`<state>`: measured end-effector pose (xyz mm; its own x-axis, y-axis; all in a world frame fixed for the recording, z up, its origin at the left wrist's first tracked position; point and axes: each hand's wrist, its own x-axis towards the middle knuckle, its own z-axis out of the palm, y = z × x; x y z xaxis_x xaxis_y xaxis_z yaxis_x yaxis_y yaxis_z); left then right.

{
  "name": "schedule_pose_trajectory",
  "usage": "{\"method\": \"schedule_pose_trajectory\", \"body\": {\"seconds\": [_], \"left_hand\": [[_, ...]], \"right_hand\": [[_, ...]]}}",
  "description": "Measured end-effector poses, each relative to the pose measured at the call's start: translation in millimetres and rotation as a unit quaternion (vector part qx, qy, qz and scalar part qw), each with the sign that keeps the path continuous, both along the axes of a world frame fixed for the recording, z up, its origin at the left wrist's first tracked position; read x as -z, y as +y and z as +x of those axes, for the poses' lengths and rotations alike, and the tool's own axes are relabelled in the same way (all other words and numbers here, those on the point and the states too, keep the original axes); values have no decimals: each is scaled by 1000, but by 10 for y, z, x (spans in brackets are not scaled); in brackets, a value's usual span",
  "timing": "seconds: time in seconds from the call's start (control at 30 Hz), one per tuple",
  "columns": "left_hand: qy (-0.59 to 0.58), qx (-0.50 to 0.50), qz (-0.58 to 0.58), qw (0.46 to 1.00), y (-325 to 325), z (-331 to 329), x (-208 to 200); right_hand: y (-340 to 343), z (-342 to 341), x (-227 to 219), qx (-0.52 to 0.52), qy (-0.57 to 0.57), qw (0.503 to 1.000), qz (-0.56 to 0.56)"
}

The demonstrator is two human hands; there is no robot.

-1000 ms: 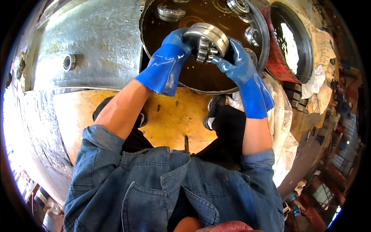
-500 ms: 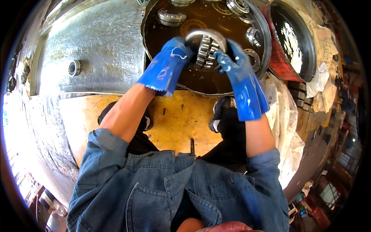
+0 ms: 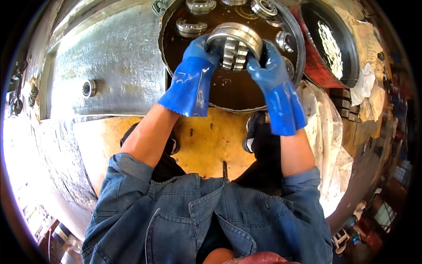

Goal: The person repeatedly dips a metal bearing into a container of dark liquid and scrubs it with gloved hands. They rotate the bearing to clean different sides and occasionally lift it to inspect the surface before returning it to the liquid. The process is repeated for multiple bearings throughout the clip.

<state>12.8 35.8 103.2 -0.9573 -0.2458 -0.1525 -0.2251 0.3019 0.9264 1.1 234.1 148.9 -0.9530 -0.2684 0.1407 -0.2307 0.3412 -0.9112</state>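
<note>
Bearing (image 3: 231, 50) sits between both gloved hands, over the round tub (image 3: 300, 48), its ring tilted so that the rollers face the wearer. From where I stand, the left hand (image 3: 203, 49) grips the ring at its left side, and the right hand (image 3: 269, 66) grips it at the right, with the thumb on the near side. The left fingertips are hidden behind the metal.

Edges: the cuffs of both blue gloves cross the tub's near rim. The metal tray (image 3: 110, 57) ends just beside the tub's left rim; a small bearing (image 3: 89, 89) stands on it, well apart from the left hand. The red drum (image 3: 314, 70) stands close to the tub's right rim.

Room: open brown liquid (image 3: 226, 90) extends from below the held part to the near rim. Beyond the hands, other bearings (image 3: 191, 28) line the far side of the tub.
</note>
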Motion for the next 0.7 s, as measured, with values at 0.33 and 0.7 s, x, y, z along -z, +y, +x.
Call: {"method": "schedule_pose_trajectory", "body": {"seconds": [0.33, 0.7], "left_hand": [[-136, 111, 21, 984, -59, -37, 234], [-49, 19, -158, 986, -23, 48, -97]], "right_hand": [[123, 86, 226, -32, -100, 993, 49], [214, -73, 104, -100, -172, 977, -81]]}}
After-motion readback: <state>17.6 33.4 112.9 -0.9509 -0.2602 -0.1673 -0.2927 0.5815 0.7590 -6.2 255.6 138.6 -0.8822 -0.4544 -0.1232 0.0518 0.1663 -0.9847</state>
